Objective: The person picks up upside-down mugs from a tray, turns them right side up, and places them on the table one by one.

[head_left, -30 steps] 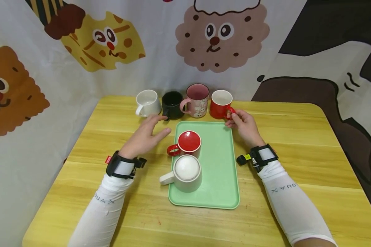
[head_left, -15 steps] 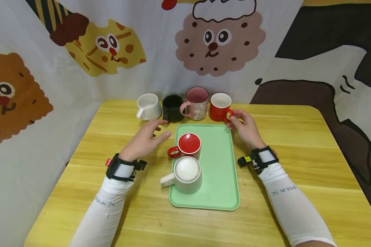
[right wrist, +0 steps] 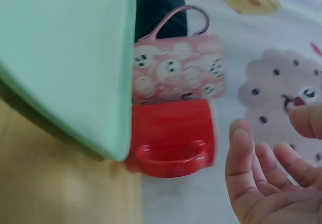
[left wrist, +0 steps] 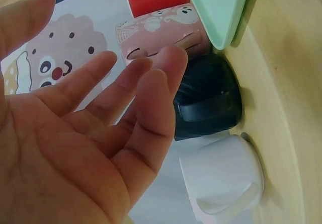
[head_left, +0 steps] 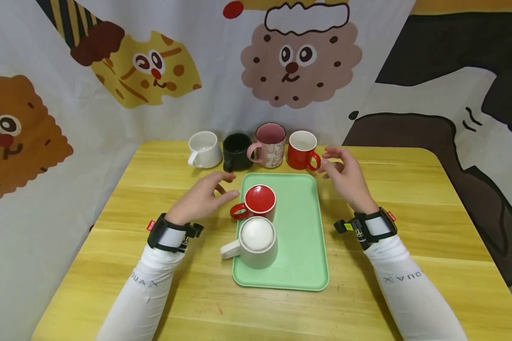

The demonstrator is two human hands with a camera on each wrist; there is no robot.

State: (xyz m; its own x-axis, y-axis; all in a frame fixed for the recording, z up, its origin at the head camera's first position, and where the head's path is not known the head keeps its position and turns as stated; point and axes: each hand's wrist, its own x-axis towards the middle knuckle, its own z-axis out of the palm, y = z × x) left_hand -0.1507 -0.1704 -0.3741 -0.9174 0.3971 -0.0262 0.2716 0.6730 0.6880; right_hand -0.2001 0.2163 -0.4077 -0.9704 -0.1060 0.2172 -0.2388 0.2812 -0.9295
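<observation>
Along the back of the table stand a white mug (head_left: pixel 205 150), a black mug (head_left: pixel 237 152), a pink mug (head_left: pixel 270 148) with ghost prints, and an upright red mug (head_left: pixel 302 150). My right hand (head_left: pixel 346 179) hovers just right of the red mug's handle, fingers loosely bent and holding nothing; the right wrist view shows a gap between them. My left hand (head_left: pixel 202 198) is in the air left of the green tray (head_left: pixel 300 232), thumb and fingers apart, nearest the black mug. On the tray's left side are a red-topped mug (head_left: pixel 260 200) and an upside-down white mug (head_left: pixel 258 241), handles pointing left.
The wooden table (head_left: pixel 409 213) extends to both sides of the tray. Right behind the row of mugs hangs a printed cloth (head_left: pixel 222 113). Both tray mugs' handles overhang its left rim.
My right hand has let go of the red mug's handle and moved a little right, away from it. The left hand has drawn slightly back from the black mug. The mugs stay in place.
</observation>
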